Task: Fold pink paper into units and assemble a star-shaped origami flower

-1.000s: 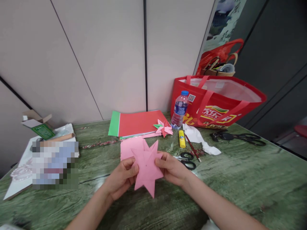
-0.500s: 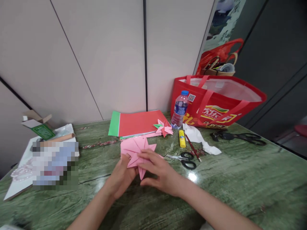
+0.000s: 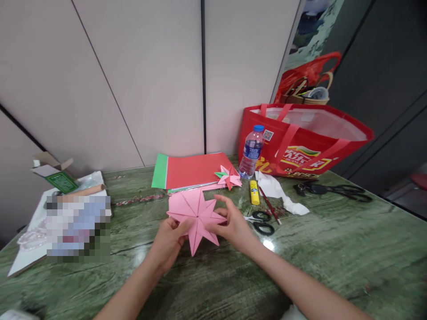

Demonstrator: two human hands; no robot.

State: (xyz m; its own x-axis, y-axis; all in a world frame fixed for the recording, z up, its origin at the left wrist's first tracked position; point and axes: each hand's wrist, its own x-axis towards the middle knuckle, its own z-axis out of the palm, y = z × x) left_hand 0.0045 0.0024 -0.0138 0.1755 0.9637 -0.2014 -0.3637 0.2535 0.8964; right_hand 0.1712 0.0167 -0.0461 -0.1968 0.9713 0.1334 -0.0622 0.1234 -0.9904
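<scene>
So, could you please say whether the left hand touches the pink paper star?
Touching. In the head view, the left hand grips the pink paper star, thumb across its face.

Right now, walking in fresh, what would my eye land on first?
Probably the many-pointed pink paper star at the centre, gripped by the left hand, with the right hand at its edge. Next might come the big red bag at the back right, or the smaller pink, red and green star by the coloured sheets behind.

The left hand [image 3: 169, 241] and right hand [image 3: 235, 226] are bare; both slim forearms [image 3: 131, 289] are also uncovered, until the view ends.
</scene>
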